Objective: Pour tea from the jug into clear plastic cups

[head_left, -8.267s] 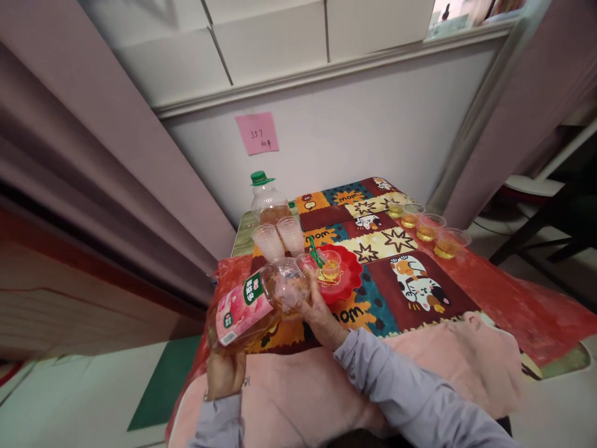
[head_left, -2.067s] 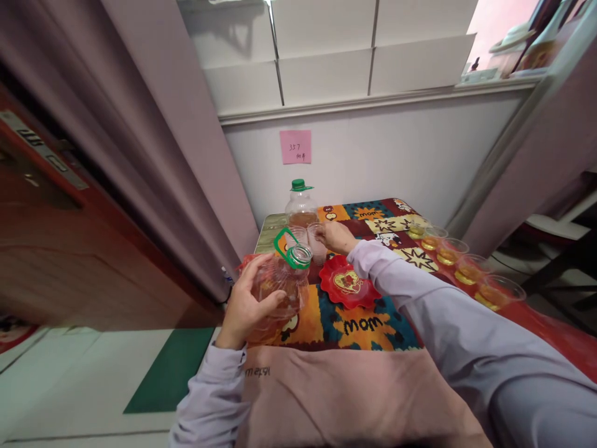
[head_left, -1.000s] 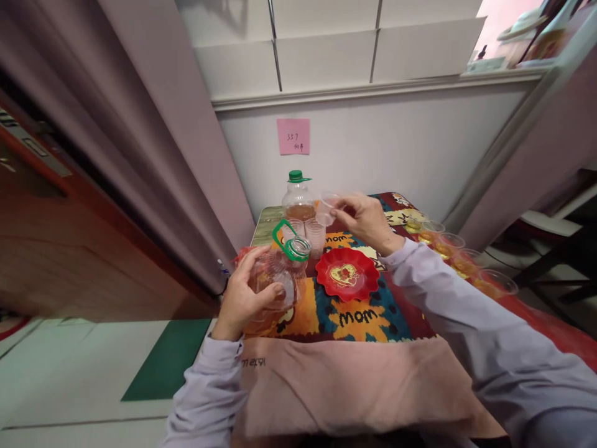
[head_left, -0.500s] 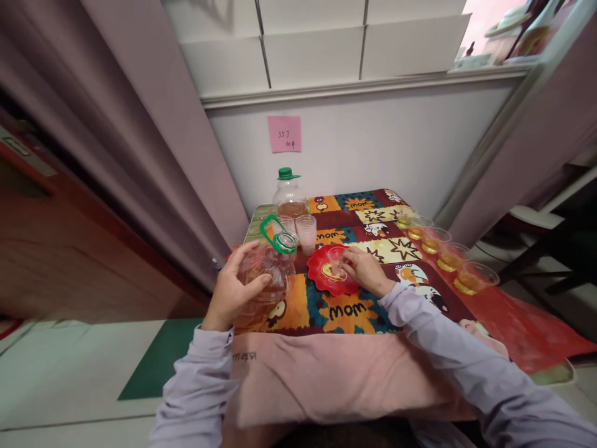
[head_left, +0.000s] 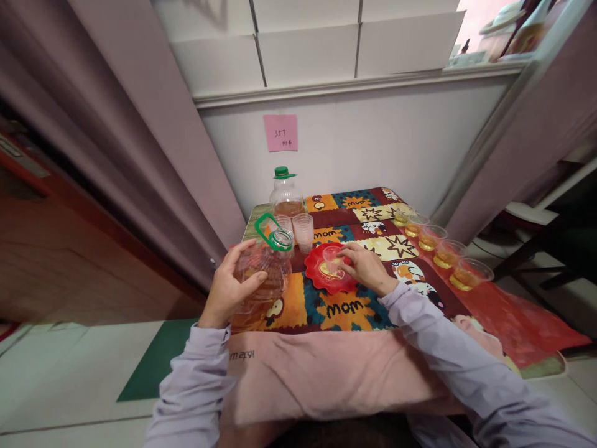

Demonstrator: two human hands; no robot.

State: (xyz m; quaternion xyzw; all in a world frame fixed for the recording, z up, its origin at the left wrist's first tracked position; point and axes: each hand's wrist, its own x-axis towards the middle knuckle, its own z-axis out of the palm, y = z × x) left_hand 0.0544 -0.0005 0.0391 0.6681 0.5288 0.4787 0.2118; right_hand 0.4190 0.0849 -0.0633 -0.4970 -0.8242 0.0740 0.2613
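Observation:
My left hand curves around the side of a clear plastic jug with amber liquid, its thumb lying across the front. The jug's mouth is uncapped, with a green handle raised at its neck. A clear plastic cup stands on a red scalloped plate. My right hand has its thumb and fingertips at the right side of this cup, closed on it; part of the contact is hidden. Just behind the jug are stacks of clear cups.
A second jug with a green cap stands at the back left, by the wall. Several cups of yellow liquid line the right side of the table. A patterned mat covers the tabletop, and a red sheet hangs at right.
The cup at my right hand now stands more upright on the red plate, and the fingers have spread slightly. My left hand stays at the jug. The whole view has shifted a little.

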